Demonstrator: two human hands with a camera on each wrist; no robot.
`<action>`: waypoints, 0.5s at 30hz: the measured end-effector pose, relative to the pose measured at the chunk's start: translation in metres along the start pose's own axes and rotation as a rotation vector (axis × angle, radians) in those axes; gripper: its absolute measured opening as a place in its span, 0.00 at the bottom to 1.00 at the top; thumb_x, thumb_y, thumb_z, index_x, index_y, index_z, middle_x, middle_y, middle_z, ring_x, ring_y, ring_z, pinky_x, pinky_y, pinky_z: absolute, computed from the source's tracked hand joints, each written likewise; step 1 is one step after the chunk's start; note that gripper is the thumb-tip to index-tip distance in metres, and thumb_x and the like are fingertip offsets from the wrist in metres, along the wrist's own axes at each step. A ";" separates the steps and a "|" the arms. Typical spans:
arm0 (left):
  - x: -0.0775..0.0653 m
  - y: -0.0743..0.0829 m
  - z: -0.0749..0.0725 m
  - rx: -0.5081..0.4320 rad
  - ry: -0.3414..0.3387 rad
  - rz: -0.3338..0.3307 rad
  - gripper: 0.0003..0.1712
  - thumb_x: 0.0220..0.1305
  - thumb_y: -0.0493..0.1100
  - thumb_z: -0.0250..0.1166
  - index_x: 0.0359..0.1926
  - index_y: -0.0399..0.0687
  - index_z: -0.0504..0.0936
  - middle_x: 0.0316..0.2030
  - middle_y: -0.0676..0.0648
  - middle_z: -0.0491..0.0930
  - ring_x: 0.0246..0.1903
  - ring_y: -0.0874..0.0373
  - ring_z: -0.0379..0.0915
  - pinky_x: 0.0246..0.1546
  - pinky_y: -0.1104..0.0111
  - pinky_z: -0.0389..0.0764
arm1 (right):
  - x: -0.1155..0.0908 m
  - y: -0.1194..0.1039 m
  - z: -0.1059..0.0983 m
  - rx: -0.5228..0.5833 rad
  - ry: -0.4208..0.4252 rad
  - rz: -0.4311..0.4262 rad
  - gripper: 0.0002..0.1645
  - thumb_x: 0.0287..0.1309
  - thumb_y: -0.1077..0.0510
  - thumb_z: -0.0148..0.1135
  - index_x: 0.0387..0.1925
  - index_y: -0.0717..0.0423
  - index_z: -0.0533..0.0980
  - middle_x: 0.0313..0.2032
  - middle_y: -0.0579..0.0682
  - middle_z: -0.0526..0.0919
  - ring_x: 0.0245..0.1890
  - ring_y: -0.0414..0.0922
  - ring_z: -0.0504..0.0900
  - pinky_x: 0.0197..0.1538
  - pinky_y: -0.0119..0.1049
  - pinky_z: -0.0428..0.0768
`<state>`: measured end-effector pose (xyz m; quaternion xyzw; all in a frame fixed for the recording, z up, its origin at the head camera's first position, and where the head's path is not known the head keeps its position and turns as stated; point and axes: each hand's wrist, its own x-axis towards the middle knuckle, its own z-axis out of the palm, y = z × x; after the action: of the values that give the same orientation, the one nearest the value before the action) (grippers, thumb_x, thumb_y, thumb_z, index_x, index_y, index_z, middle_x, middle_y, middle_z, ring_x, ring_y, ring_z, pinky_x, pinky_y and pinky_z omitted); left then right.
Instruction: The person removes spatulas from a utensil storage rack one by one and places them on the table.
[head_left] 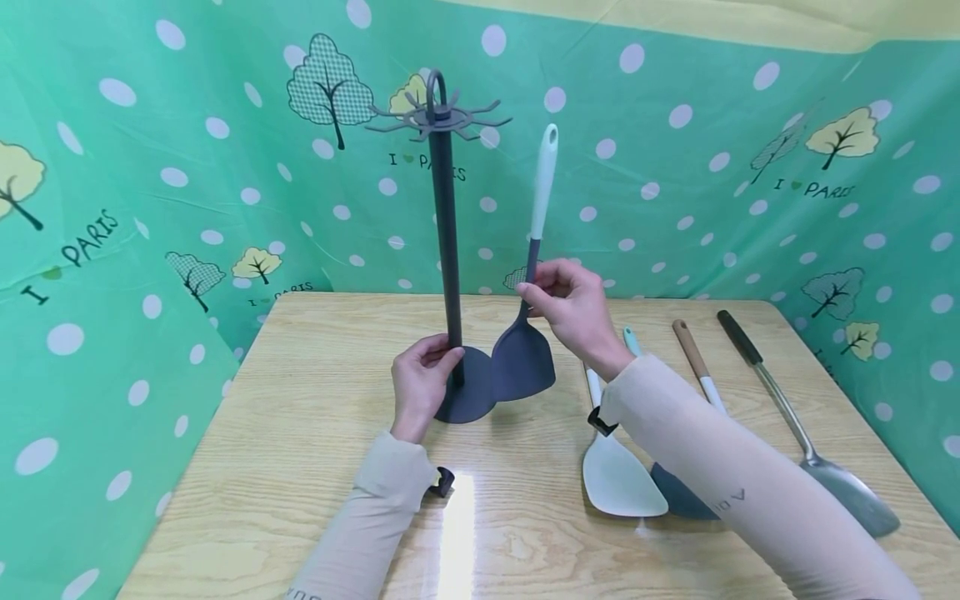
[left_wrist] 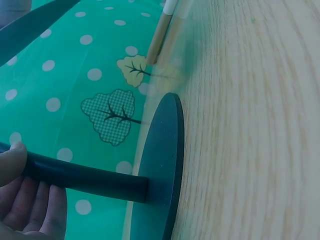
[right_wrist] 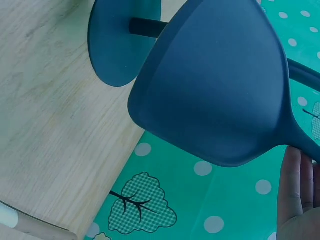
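A dark utensil stand [head_left: 447, 225] with a round base and a ring of hooks at its top stands upright on the table. My left hand [head_left: 422, 379] grips its pole low down, fingers and thumb round it, as the left wrist view also shows. In my right hand [head_left: 573, 304] is a spatula [head_left: 522, 362] with a dark blade and a mint handle, pinched at the lower shaft. It is held upright, handle up, to the right of the pole. Its blade partly covers the stand's base [right_wrist: 117, 50] in the right wrist view. The hooks carry nothing.
On the table's [head_left: 300, 433] right side lie a pale mint spatula [head_left: 618, 479], a dark-headed utensil [head_left: 682, 492] partly under my right sleeve, a brown-and-white handle [head_left: 693, 354], and a metal spatula [head_left: 847, 492] with a black grip. A green dotted cloth [head_left: 600, 183] hangs behind.
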<state>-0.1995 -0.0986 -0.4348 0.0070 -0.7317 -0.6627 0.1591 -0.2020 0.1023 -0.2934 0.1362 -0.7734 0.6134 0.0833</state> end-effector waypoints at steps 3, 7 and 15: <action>0.000 0.000 -0.001 -0.003 -0.005 -0.008 0.13 0.55 0.41 0.72 0.42 0.44 0.86 0.38 0.47 0.84 0.37 0.56 0.81 0.40 0.69 0.83 | -0.001 0.003 -0.001 -0.005 0.003 0.005 0.10 0.58 0.65 0.64 0.41 0.66 0.77 0.35 0.58 0.78 0.35 0.59 0.82 0.39 0.46 0.84; -0.001 0.001 -0.002 -0.004 -0.012 -0.026 0.14 0.55 0.43 0.72 0.43 0.44 0.85 0.39 0.46 0.84 0.38 0.55 0.81 0.41 0.69 0.82 | -0.003 0.006 -0.002 -0.020 -0.002 0.021 0.10 0.58 0.65 0.64 0.42 0.66 0.77 0.34 0.59 0.78 0.34 0.58 0.82 0.38 0.46 0.84; 0.000 0.002 -0.001 -0.021 -0.016 -0.020 0.16 0.55 0.45 0.72 0.43 0.44 0.86 0.39 0.44 0.84 0.38 0.54 0.81 0.42 0.66 0.82 | -0.008 0.008 -0.004 -0.048 -0.012 0.041 0.10 0.59 0.65 0.63 0.40 0.68 0.75 0.33 0.62 0.78 0.33 0.60 0.82 0.37 0.47 0.84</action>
<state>-0.1987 -0.0998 -0.4331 0.0075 -0.7259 -0.6719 0.1466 -0.1968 0.1086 -0.3022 0.1217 -0.7912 0.5953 0.0695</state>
